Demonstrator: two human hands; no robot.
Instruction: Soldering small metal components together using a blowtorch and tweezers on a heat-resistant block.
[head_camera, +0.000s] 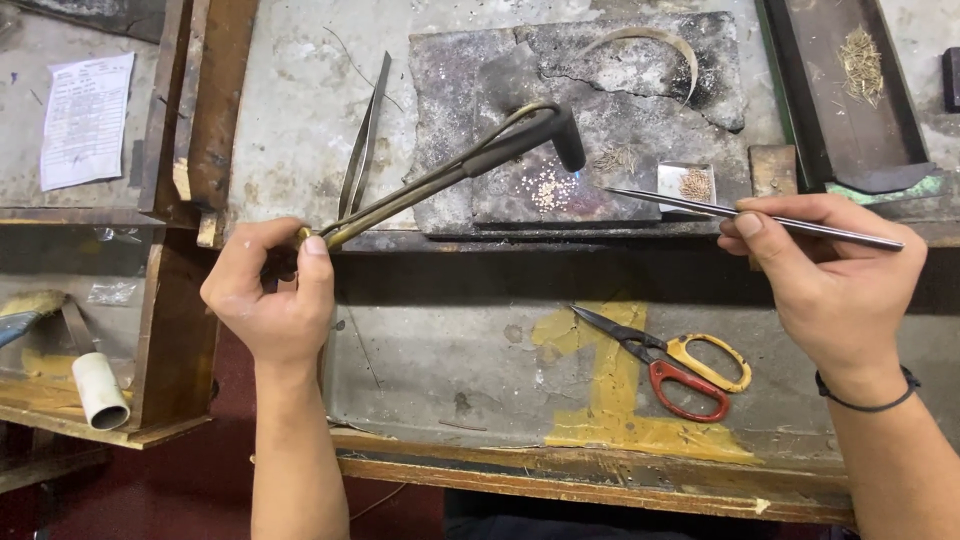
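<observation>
**Torch and tweezers over a soldering block: points of risk**

Head view. The left hand (268, 300) is closing fully around the butt of a brass torch (440, 175), thumb pressing on top; the torch's dark nozzle is pointing down, up and to the right of that hand, just above a charred soldering block (500, 70). The right hand (830, 275) is pinching long steel tweezers (745, 213) between thumb and fingers, their tip reaching left toward the nozzle. A cluster of tiny pale beads (548, 190) is lying on the block between nozzle and tweezer tip. Whether a flame is burning cannot be told.

Likely hazards, as judged: the beads are sitting loose, so a gust from the nozzle or a nudge from the tweezers could be scattering them across the counter (450, 350). The small tray of filings (686, 183), just beyond the tweezer tip, is standing close enough to be knocked. Overlong heat could be melting the beads. Scissors (675, 362) are resting below the right hand, well apart.
</observation>
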